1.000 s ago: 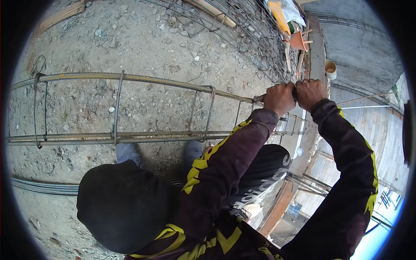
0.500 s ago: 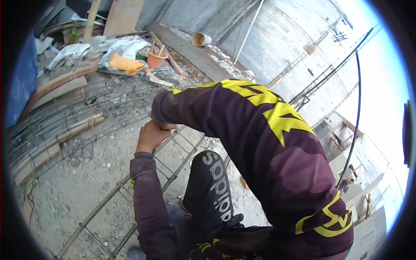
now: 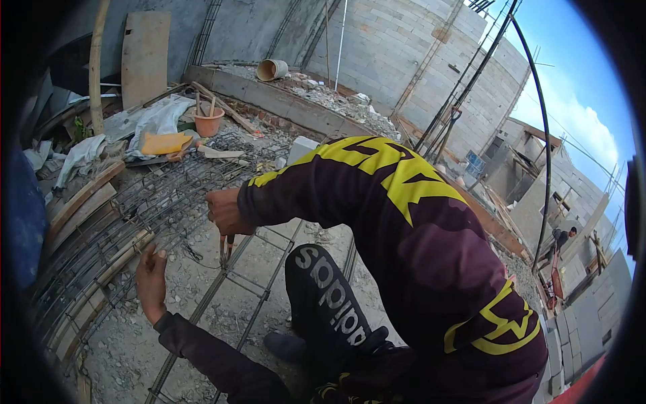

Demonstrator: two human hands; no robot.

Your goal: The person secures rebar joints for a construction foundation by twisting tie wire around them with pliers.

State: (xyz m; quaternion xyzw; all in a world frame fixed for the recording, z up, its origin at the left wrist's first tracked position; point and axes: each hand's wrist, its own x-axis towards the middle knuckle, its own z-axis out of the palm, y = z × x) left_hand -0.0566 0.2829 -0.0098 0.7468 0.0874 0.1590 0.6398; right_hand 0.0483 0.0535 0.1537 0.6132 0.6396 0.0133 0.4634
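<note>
My right hand (image 3: 225, 210) is closed above the rebar frame, palm side hidden. Pincers (image 3: 227, 248) point down from under its fingers, their head at a bar of the ladder-like rebar frame (image 3: 245, 283). My left hand (image 3: 152, 281) is apart from it, to the lower left, fingers stretched upward and holding nothing I can see. It hovers beside the frame, close to a longer bundle of rebar cages (image 3: 138, 214). My bent knee in dark trousers (image 3: 326, 293) stands right of the frame.
Wooden planks (image 3: 84, 202) lie along the rebar at left. Beyond are an orange bucket (image 3: 208, 123), a yellow sack (image 3: 165, 143) and a tipped pail (image 3: 272, 69). A block wall (image 3: 397, 50) rises behind. Another person (image 3: 560, 239) is far off at right.
My hands were together over the frame; the left has drawn away to the lower left and its fingers have spread. Pincers now show under my right hand. The view has tilted upward.
</note>
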